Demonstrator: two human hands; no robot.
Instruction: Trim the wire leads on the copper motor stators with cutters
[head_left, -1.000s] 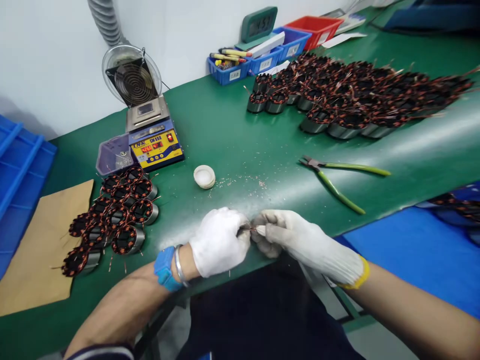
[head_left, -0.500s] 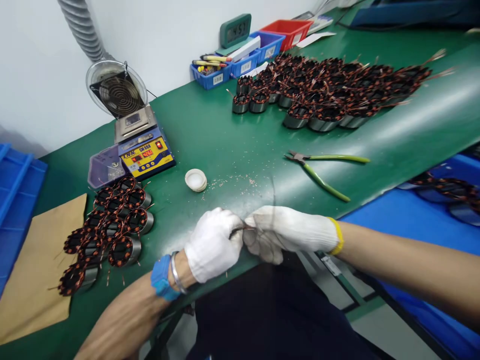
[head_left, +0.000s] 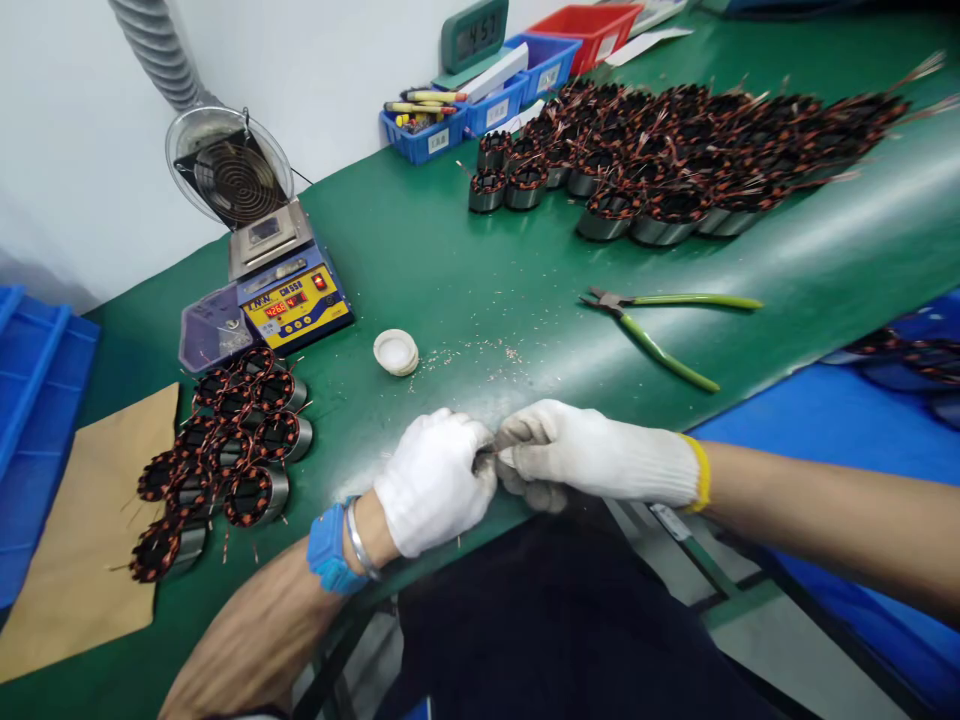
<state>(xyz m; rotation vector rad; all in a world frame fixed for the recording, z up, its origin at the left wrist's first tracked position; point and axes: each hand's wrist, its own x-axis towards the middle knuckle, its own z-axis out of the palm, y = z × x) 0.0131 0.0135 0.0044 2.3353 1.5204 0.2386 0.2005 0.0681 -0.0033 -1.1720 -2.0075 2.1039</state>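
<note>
Both my hands wear white knit gloves and meet at the near edge of the green table (head_left: 465, 260). My left hand (head_left: 435, 482) is closed around a small wound stator, which the glove hides almost entirely. My right hand (head_left: 577, 455) pinches the thin copper wire ends (head_left: 486, 452) sticking out between the two hands. A blue watch and a metal bangle sit on my left wrist.
A group of wound stators (head_left: 225, 450) lies at the left beside a brown sheet (head_left: 82, 540). A big pile of stators (head_left: 675, 150) fills the far right. Green-handled cutters (head_left: 660, 330), a white cap (head_left: 396, 352), a solder pot (head_left: 289, 295), a fan and blue bins stand around.
My hands stay together at the table edge; the right fingers have shifted slightly on the wire ends. The view has moved a little.
</note>
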